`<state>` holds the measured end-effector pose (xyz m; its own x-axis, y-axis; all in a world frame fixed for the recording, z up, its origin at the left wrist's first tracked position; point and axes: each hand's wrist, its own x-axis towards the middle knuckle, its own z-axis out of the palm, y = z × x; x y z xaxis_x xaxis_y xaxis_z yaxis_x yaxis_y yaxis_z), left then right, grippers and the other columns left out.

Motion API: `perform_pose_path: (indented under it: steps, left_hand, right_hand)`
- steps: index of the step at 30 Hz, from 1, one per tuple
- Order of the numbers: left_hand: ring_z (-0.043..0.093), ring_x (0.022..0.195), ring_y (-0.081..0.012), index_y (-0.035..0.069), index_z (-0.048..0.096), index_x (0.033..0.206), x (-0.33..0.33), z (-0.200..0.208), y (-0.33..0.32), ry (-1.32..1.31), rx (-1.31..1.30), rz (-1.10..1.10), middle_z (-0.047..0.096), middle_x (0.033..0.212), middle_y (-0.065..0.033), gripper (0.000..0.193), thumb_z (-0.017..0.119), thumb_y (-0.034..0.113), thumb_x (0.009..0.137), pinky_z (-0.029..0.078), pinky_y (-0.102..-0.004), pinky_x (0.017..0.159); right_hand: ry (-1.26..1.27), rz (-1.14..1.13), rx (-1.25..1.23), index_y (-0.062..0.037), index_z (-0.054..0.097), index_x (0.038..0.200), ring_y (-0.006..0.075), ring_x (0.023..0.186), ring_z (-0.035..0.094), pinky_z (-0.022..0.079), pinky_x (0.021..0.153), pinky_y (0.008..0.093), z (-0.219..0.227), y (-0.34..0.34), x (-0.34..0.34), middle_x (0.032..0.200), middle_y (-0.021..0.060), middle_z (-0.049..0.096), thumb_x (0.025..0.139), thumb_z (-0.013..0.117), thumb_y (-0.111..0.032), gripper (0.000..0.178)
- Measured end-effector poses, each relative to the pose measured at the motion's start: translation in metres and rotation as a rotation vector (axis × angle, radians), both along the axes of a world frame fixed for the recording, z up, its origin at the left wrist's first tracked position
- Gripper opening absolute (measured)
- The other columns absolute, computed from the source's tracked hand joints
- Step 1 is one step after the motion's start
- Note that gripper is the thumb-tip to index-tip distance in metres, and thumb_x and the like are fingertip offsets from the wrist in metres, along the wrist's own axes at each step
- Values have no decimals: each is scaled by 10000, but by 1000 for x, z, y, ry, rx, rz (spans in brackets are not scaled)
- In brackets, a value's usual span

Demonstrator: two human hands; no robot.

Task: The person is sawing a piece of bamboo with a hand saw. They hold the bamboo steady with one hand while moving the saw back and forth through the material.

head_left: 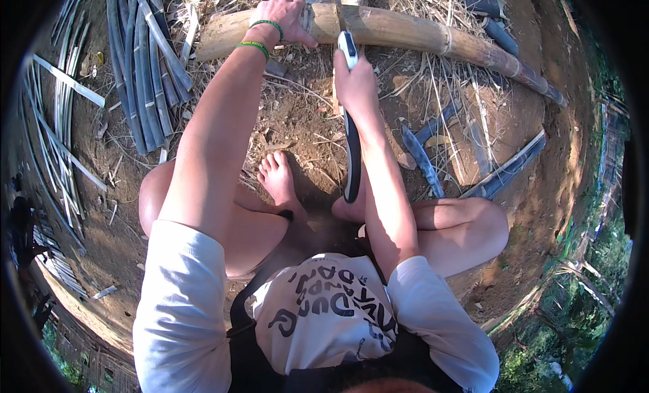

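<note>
A thick tan bamboo pole (399,28) lies crosswise on the ground in front of me. My left hand (284,20) grips it from above, near its left end, with the thumb along the near side. My right hand (358,87) is closed around the long black-and-white handle of a hand saw (351,156). The handle's curved butt points back toward my foot. Just right of my left hand, the saw's blade crosses the pole; how deep it sits in the bamboo I cannot tell.
Dark split bamboo lengths (138,75) lie in a bundle at the far left, with thin pale strips (61,129) beyond them. Bamboo offcuts (422,160) and dry straw (466,95) litter the right side. My bare foot (277,177) rests on the dirt below the pole.
</note>
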<state>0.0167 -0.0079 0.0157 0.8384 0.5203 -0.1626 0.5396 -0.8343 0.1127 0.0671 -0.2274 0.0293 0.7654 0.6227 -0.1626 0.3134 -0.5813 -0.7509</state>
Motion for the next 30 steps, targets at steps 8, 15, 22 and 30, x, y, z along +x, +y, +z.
perform_pose_path:
  steps: [8, 15, 22, 30]
  left_hand:
    - [741, 1068, -327, 91, 611, 1331, -17, -6, 6, 52, 20, 31, 760, 1128, -158, 1061, 840, 787, 563, 582, -443, 920]
    - [736, 1084, -334, 88, 629, 1316, 10, -9, 0, 31, -12, 5, 754, 1159, -165, 1061, 841, 792, 550, 582, -451, 933]
    - [751, 1007, -328, 105, 605, 1338, -26, -18, 6, -20, 41, 23, 766, 1075, -165, 1017, 849, 729, 573, 593, -435, 900]
    - [748, 1027, -326, 87, 608, 1334, -3, -22, 5, 7, -2, 3, 765, 1090, -159, 1035, 848, 747, 574, 588, -437, 911]
  right_hand:
    - [-33, 29, -23, 56, 670, 1090, 352, 787, 768, 566, 677, 452, -2, -96, -58, 816, 235, 719, 1042, 617, -394, 456]
    - [-65, 25, 37, 89, 659, 967, 364, 621, 732, 528, 541, 471, -11, 7, 14, 705, 230, 703, 1062, 576, -351, 457]
    - [23, 68, 19, 46, 633, 1127, 358, 736, 771, 564, 603, 444, 8, -108, -69, 786, 223, 740, 1045, 612, -338, 394]
    - [69, -20, 13, 70, 672, 926, 408, 711, 747, 537, 608, 491, 0, 10, -5, 713, 265, 693, 1043, 615, -346, 435]
